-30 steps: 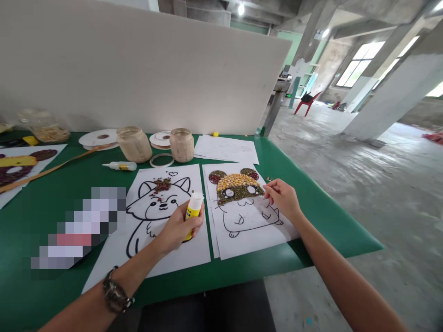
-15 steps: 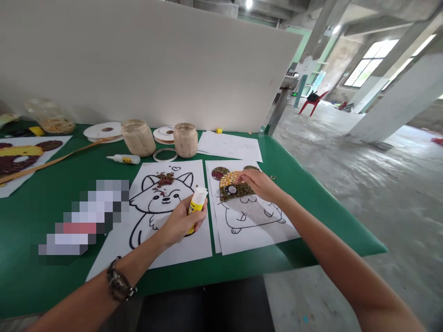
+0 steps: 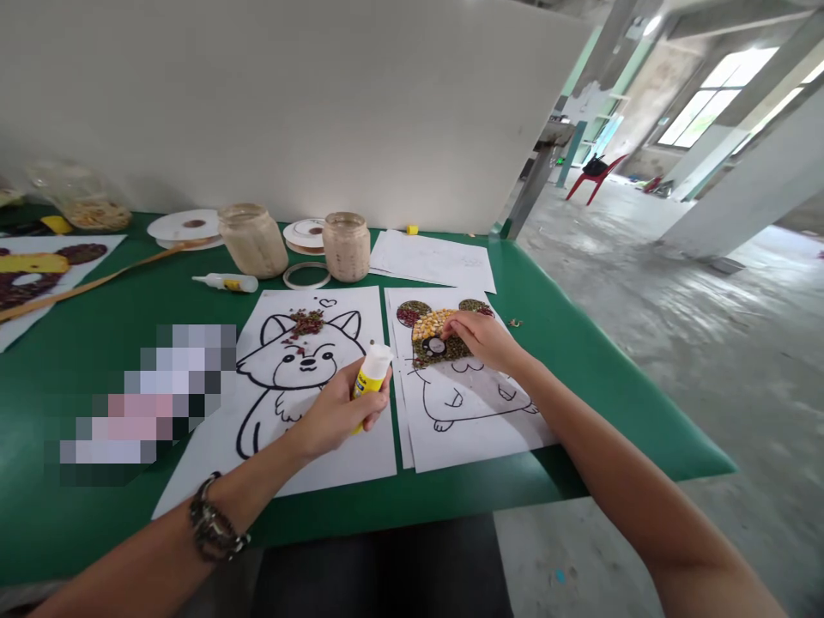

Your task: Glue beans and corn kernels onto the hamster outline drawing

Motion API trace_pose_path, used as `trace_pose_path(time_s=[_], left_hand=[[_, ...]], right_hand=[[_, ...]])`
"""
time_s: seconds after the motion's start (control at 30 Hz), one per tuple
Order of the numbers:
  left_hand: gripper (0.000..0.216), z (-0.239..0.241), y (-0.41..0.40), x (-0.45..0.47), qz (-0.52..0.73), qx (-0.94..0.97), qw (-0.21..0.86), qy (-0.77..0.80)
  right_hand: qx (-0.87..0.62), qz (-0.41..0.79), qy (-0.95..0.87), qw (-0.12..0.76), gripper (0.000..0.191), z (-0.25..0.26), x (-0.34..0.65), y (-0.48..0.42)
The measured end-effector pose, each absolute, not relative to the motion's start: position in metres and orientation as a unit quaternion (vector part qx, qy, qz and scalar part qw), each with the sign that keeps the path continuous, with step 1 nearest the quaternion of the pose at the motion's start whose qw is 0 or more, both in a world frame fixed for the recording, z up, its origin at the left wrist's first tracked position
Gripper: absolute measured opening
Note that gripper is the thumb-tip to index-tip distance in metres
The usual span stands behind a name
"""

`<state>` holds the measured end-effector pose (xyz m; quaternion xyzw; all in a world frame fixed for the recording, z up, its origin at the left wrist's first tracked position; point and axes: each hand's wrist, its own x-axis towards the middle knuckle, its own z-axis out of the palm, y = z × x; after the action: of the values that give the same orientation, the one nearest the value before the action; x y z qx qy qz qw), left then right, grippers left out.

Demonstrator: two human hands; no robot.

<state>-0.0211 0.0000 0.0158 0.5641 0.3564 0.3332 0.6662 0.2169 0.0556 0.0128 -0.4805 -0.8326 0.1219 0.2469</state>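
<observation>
My left hand (image 3: 341, 403) is wrapped round a yellow and white glue stick (image 3: 372, 374), its white end pointing up. Under that arm lies a sheet with a fox-like drawing (image 3: 309, 343), a small heap of red and green beans (image 3: 307, 323) on its forehead. My right hand (image 3: 482, 337) is over the hamster drawing (image 3: 469, 429), fingertips pinched together at its face; whatever they hold is too small to make out. Yellow corn kernels (image 3: 430, 324) cover the hamster's forehead, green beans surround its eye, and red and green beans fill the ears.
Two jars (image 3: 346, 247) stand at the back beside ribbon spools (image 3: 188, 225) and a tape ring (image 3: 307, 275). A glue bottle (image 3: 225, 282) lies in front of them. More paper (image 3: 434, 260) lies behind the hamster sheet. A blurred-out object (image 3: 154, 390) is at left; a white board (image 3: 289, 112) rises behind.
The camera view has shifted slightly. My right hand stays at the hamster's face with its fingers drawn closer together; my left hand still holds the glue stick.
</observation>
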Motion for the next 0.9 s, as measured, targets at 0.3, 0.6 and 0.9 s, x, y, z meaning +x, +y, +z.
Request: trace_pose_path(time_s=[0.3,0.6,0.9], left_hand=[[0.009,0.0146,0.0005,-0.0226,0.319,0.573,0.666,0.357],[0.009,0.0153,0.0001,-0.0225,0.315,0.579,0.660,0.360],[0.008,0.0137,0.0012,-0.0223,0.310,0.584,0.661,0.354]], right_hand=[[-0.480,0.144,-0.822,0.270,0.025,0.0132,0.2182,0.0541],[-0.477,0.155,-0.827,0.253,0.024,0.0132,0.2155,0.0524],[-0.470,0.133,-0.831,0.265,0.023,0.0116,0.2169,0.0544]])
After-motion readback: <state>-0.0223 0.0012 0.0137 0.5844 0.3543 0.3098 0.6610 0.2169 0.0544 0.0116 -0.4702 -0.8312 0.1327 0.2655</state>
